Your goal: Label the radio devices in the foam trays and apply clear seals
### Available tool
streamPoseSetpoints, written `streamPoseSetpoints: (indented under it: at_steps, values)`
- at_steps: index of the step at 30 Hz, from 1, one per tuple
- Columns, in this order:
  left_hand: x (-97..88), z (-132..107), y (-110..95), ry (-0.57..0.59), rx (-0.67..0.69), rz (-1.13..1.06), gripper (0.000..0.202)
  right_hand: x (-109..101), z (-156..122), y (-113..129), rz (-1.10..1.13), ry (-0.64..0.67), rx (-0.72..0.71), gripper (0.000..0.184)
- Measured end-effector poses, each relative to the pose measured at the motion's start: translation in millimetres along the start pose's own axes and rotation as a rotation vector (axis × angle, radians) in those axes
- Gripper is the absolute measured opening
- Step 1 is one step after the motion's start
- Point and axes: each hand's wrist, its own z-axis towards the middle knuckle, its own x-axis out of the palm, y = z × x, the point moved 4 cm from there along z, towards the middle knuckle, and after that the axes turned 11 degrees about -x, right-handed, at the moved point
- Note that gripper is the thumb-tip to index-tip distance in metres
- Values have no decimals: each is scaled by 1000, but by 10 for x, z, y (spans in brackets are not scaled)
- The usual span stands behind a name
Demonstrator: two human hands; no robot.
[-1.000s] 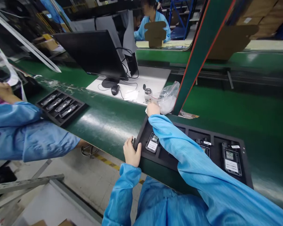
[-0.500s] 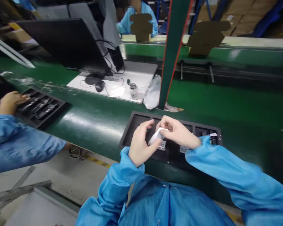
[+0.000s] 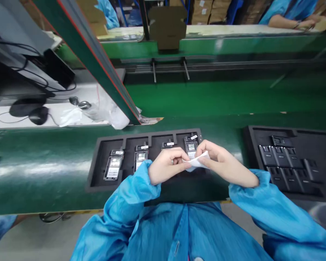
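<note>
2 hands (image 3: 166, 166); wht cloth (image 3: 197, 161) pinched

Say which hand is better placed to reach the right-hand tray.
Probably the right hand: it is nearer the right-hand tray, while the left hand is farther away. Both pinch the white piece.

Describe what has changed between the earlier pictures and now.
The right hand has come back from beside the plastic bag. The left hand has left the left end of the device tray and moved right. Both now pinch a white cloth at the tray's right end. The camera has turned right. The leftmost device stays in its compartment.
</note>
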Motion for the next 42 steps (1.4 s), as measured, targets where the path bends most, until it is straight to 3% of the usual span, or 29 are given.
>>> streamPoseSetpoints:
  at_steps: [5, 10, 13, 18, 21, 25, 30, 34, 39, 42]
  values:
    - [141, 78, -50, 17, 120, -20, 20, 60, -142, -253, 364, -49, 65, 21]
    - [277, 11, 41, -208, 146, 57, 18, 191, -160, -508, 410, -138, 46, 20]
    - [345, -56, 124, -277, 203, 40, 16, 292, -166, -600, 480, -152, 23, 16]
    - [360, -126, 252, -284, 277, 159, 48, 441, -188, -732, 643, -49, 130, 39]
    - [312, -152, 283, -318, 277, 262, 59, 404, -183, -777, 527, -96, 175, 24]
    - [242, -122, 332, -329, 119, 115, 70, 286, -156, -681, 188, -219, 31, 10]
    - [250, -78, 346, -306, 54, 157, 12, 283, -196, -538, -202, -211, -148, 9]
    - [306, -45, 387, -301, -20, 208, 7, 315, -288, -579, -256, -283, -216, 12]
    - [424, 81, 624, -307, -303, -50, 3, 457, -349, -695, -459, -139, -213, 30]
    - [538, 172, 765, -201, -422, -335, 12, 447, -366, -744, -589, -66, -143, 31]
